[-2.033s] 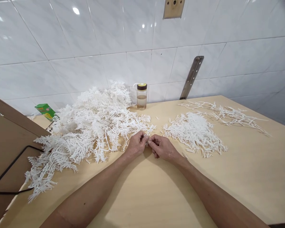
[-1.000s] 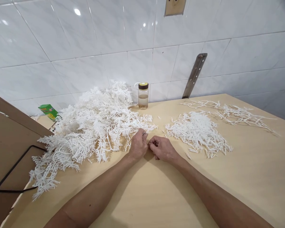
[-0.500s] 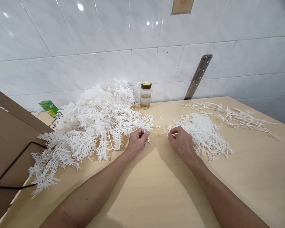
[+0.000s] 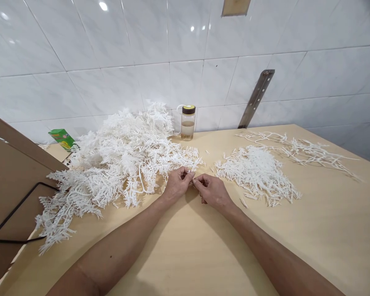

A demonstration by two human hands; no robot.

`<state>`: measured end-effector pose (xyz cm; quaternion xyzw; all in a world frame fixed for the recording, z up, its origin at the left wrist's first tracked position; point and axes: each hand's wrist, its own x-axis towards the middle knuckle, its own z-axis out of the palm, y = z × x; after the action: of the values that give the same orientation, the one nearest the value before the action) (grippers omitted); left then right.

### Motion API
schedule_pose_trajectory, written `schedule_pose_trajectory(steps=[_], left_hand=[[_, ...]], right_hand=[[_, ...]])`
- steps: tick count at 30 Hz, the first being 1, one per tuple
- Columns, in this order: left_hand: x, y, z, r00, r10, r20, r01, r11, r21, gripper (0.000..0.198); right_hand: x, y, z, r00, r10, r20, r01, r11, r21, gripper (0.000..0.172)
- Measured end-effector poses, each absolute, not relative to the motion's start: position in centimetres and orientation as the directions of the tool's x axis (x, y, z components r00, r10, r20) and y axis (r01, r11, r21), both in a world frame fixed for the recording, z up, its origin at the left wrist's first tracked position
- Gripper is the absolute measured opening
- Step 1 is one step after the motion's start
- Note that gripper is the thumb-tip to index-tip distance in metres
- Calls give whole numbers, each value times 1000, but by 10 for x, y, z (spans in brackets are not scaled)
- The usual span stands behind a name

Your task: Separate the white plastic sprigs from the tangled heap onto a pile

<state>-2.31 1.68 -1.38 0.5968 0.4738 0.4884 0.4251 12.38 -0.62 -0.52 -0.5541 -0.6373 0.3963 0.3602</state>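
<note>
My left hand [image 4: 178, 183] is closed in a pinch on a white artificial sprig [image 4: 189, 172], of which only a little shows above the thumb. Against it, my right hand [image 4: 212, 189] pinches the same sprig near its lower end; the fingertips of both hands nearly touch and hide most of it. Just left of my left hand lies a large heap of white artificial branches [image 4: 120, 152] with fine needle-like leaves. Beyond my right hand spreads a flat pile of small loose white sprigs [image 4: 262, 172].
Bare, thin white stems [image 4: 308, 150] lie at the right back of the wooden table [image 4: 191, 255]. A water bottle [image 4: 188, 123] stands by the tiled wall, and a green box [image 4: 61, 139] sits at the left. A brown board [image 4: 15, 197] borders the left side. A metal bracket [image 4: 256, 98] leans against the wall.
My right hand has moved left from the edge of the loose pile to meet my left hand. A loose sprig now shows at the pile's near edge. My left hand has stayed put.
</note>
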Motion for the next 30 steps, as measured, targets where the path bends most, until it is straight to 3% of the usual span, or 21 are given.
schedule_pose_trajectory(steps=[8,16,30], left_hand=[[-23,15,-12,44,976,211,218,-216,952,24],[-23,14,-11,84,976,202,215,-216,952,23],[-22,14,-12,58,972,228,235,-235,943,24]], right_hand=[[126,-4,-2,-159,986,-45,382,20,-924,14],[132,-2,1,-262,959,-109,321,-20,-947,29],[129,-1,-3,-219,970,-109,345,-27,-938,19]])
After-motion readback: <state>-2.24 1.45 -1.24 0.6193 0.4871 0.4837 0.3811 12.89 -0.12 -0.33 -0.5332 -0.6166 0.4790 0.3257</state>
